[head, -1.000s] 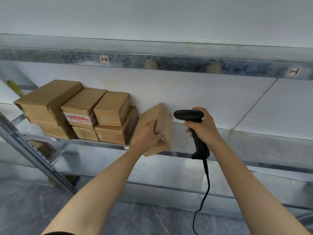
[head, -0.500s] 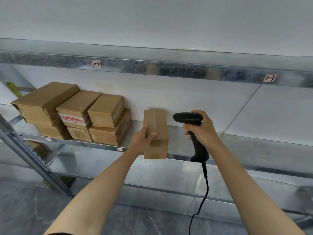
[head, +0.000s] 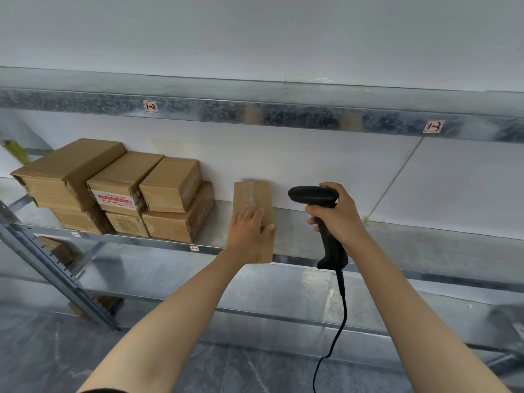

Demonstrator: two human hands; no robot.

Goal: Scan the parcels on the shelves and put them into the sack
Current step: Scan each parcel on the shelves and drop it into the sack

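- The black cable [head: 343, 316] hangs from the scanner handle and runs out of the bottom of the view; where it ends is cut off.
- The left hand [head: 248, 232] now lies on top of the brown parcel [head: 253, 197], fingers straight and together, thumb spread toward the right edge. 0.5 s ago it gripped the box from the left side.
- The parcel has been turned: 1 s ago it leaned close to the stack, and now it lies lengthwise, apart from it, on the middle shelf [head: 402, 245], its near end hanging over the front rail.
- Only a taped seam shows on its upper face, so I'd guess the label hunt goes on and the scan is not yet done.
- The right hand [head: 338, 218] stays wrapped round the handle of the barcode scanner [head: 313, 194], its nose pointing left, just beside the parcel.
- 6 more cartons [head: 119, 191] wait stacked at the left.
- Tags 1-2 [head: 149, 106] and 1-3 [head: 435, 126] sit on the upper rail.
- No sack is in view, and the scanner's trigger finger is hard to make out.
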